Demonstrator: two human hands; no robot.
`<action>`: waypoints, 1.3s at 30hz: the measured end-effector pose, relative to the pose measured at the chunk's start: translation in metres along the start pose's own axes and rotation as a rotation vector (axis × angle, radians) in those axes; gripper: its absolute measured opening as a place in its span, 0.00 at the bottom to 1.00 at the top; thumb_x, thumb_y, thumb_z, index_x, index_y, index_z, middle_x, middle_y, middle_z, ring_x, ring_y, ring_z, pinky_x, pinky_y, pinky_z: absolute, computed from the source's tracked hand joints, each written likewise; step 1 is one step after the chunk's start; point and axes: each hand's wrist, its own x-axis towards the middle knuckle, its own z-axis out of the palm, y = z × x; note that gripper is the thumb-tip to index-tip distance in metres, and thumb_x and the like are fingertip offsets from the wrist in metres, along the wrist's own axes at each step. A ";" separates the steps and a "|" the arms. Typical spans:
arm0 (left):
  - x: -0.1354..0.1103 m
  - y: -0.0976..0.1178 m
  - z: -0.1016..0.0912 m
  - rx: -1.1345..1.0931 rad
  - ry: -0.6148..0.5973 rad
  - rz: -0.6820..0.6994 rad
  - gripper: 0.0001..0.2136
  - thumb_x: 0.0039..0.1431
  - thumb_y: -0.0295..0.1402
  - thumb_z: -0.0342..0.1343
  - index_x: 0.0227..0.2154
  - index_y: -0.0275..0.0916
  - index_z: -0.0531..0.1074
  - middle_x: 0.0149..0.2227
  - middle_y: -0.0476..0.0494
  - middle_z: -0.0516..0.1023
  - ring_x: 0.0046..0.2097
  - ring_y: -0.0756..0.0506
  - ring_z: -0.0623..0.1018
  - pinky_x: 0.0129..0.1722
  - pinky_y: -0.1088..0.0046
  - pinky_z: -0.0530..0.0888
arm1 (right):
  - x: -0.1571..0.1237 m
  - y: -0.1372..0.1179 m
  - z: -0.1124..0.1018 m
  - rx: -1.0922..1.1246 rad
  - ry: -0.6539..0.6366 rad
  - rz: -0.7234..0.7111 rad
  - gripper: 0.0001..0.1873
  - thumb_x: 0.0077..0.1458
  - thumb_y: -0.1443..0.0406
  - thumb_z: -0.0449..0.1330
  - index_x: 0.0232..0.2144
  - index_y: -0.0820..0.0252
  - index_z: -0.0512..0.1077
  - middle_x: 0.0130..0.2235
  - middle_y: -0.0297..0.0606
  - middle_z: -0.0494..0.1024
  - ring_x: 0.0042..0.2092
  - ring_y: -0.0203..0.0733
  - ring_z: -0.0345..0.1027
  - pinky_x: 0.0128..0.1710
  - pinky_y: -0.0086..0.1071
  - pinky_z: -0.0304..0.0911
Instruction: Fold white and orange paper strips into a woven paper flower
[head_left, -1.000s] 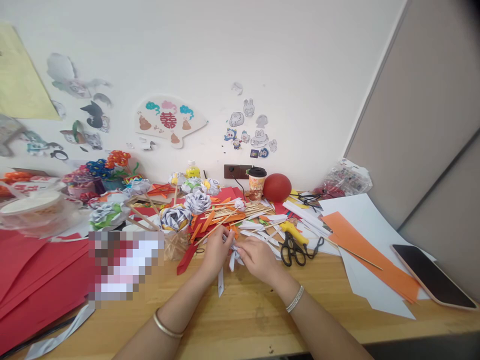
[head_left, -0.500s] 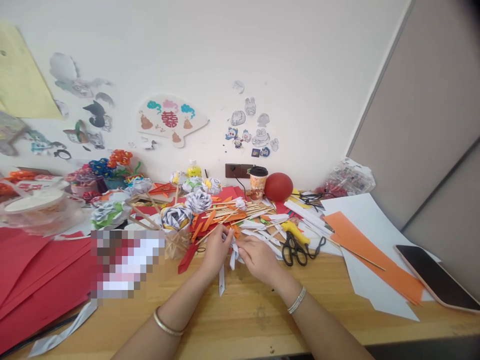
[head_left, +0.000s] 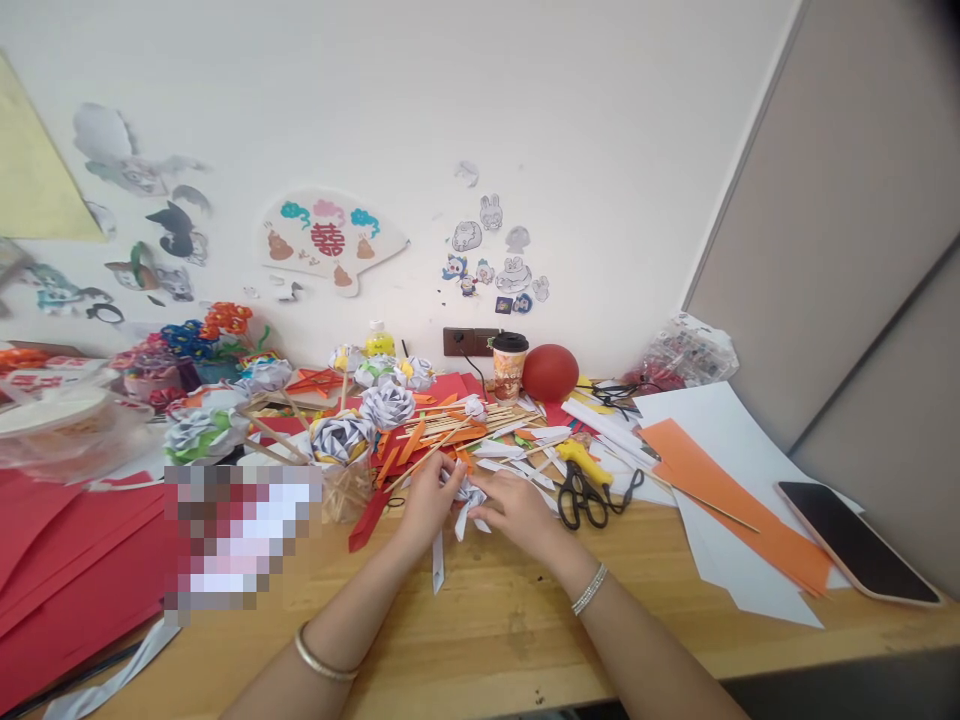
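A partly folded white paper flower [head_left: 468, 500] with loose strip ends is between my hands, just above the table's front area. My left hand [head_left: 435, 497] is closed around its left side, thumb and fingers pinching the paper. From the right, my right hand [head_left: 516, 508] pinches the flower's folded strips. A white paper strip [head_left: 438, 563] hangs down below my left hand. Beyond my hands lie thin wooden sticks [head_left: 429, 432] and orange and white paper strips [head_left: 517, 455]. Finished paper roses [head_left: 341, 437] on sticks stand to the left in a clear cup [head_left: 347, 492].
Black-handled scissors [head_left: 581, 497] and a yellow tool [head_left: 583, 460] lie right of my hands. A paper cup [head_left: 509, 367] and red balloon [head_left: 550, 373] are by the wall. Orange paper [head_left: 750, 515] and a phone [head_left: 855, 540] lie right; red sheets [head_left: 82, 570] left.
The paper in my hands shows more of its folds, with its strip ends spread wider. My right hand has turned slightly over it. The whole view has shifted a little.
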 end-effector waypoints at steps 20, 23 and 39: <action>0.008 -0.002 -0.009 -0.085 -0.146 0.046 0.11 0.51 0.42 0.47 0.25 0.38 0.62 0.22 0.52 0.65 0.23 0.51 0.67 0.23 0.77 0.65 | 0.000 0.001 -0.012 0.165 -0.156 0.014 0.38 0.51 0.59 0.55 0.59 0.56 0.41 0.49 0.45 0.67 0.48 0.43 0.62 0.45 0.35 0.58; 0.007 0.000 -0.009 -0.086 -0.200 0.081 0.11 0.51 0.42 0.47 0.25 0.38 0.62 0.23 0.52 0.66 0.25 0.51 0.67 0.24 0.77 0.66 | 0.002 0.000 -0.017 0.179 -0.129 0.054 0.33 0.51 0.59 0.56 0.57 0.55 0.49 0.46 0.43 0.69 0.45 0.44 0.63 0.43 0.35 0.58; 0.000 0.001 -0.003 -0.001 -0.169 0.192 0.12 0.43 0.34 0.59 0.29 0.38 0.63 0.30 0.50 0.68 0.31 0.50 0.68 0.30 0.76 0.65 | 0.005 0.007 0.004 0.872 0.092 0.253 0.11 0.47 0.61 0.58 0.34 0.60 0.69 0.35 0.36 0.72 0.36 0.39 0.66 0.37 0.33 0.61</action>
